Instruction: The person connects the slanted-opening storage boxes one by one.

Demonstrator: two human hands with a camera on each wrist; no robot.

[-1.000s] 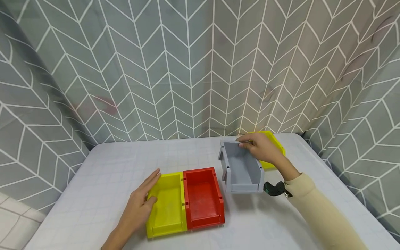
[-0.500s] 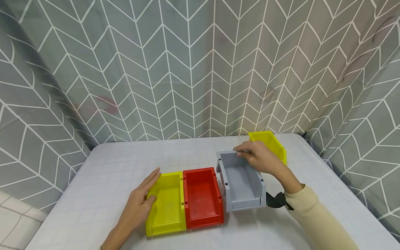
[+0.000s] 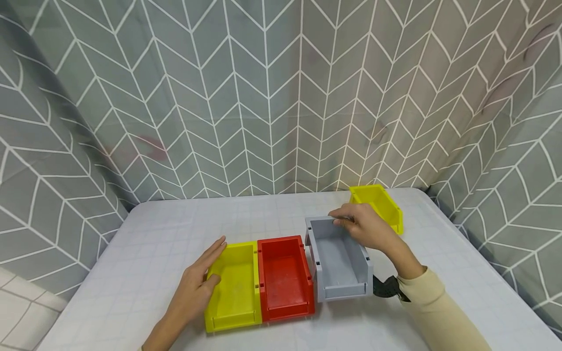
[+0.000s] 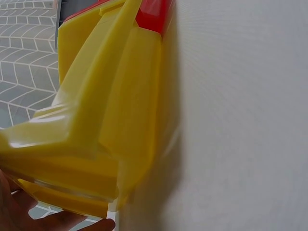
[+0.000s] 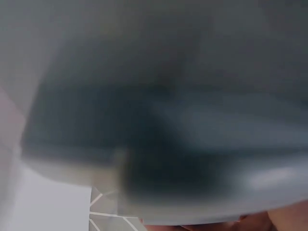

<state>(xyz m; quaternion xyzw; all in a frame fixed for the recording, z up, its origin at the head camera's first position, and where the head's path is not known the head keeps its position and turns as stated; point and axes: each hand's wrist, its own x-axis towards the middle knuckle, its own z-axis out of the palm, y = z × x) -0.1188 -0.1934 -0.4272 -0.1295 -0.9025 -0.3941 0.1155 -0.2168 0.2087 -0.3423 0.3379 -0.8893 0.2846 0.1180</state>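
Observation:
In the head view my left hand (image 3: 196, 287) holds the left side wall of a yellow storage bin (image 3: 234, 287), thumb over its rim and fingers along the outside. Against that bin's right side stands a red storage bin (image 3: 287, 280). My right hand (image 3: 362, 225) pinches the back rim of a grey storage bin (image 3: 338, 258), which sits tilted beside the red one, their walls close together. The left wrist view shows the yellow bin (image 4: 130, 96) from outside, with left fingers (image 4: 62, 220) beneath it. Up close in the right wrist view, the grey bin (image 5: 216, 130) is blurred.
A second yellow bin (image 3: 379, 207) stands at the back right of the white table (image 3: 175, 224), partly behind my right hand. Patterned grey curtains (image 3: 281, 97) close off the back and both sides. A black strap device (image 3: 386, 286) sits on my right wrist.
My right hand has brought the grey bin toward me and down, closer alongside the red bin, uncovering more of the back yellow bin. My left hand has stayed on its bin.

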